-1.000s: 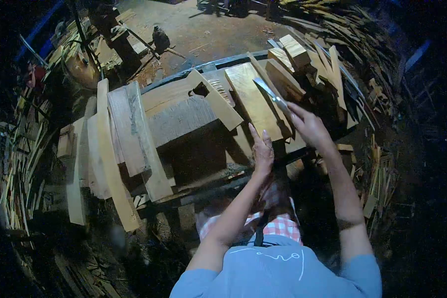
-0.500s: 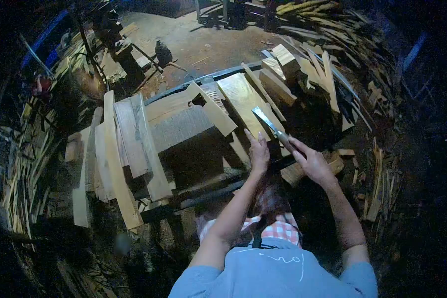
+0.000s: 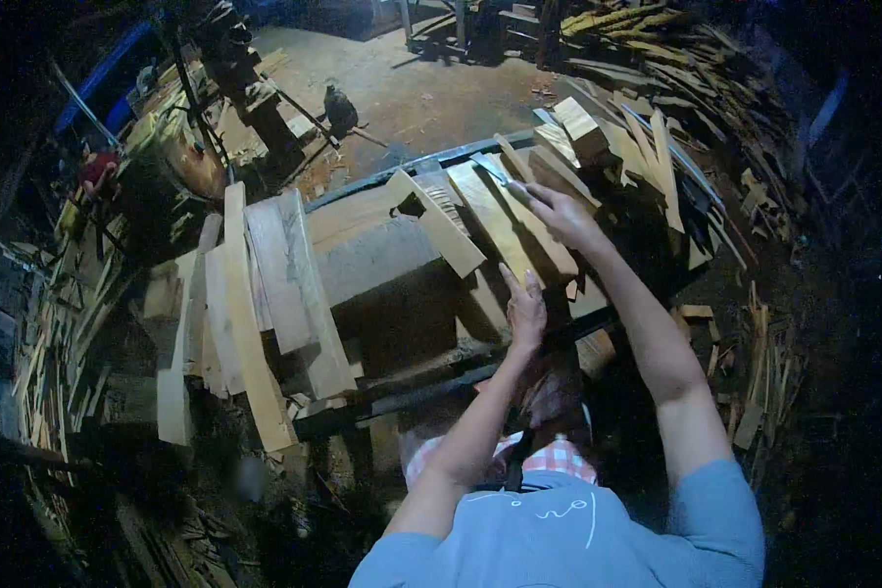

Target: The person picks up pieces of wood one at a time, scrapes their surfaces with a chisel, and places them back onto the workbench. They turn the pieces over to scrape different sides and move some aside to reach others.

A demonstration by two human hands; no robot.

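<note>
Closest, I see the left hand (image 3: 527, 316) at the near end of a pale yellow rectangular wooden board (image 3: 495, 218), two digits parted; whether they grip, I can't tell. Farther out, the right hand (image 3: 566, 218) clasps a flat silver-bladed chisel (image 3: 490, 169) at the board's far end.

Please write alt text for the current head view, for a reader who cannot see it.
A right hand holds a chisel-like tool, its blade over the far end of a pale board. The left hand is at the near end. Other wood pieces crowd the workbench.
</note>
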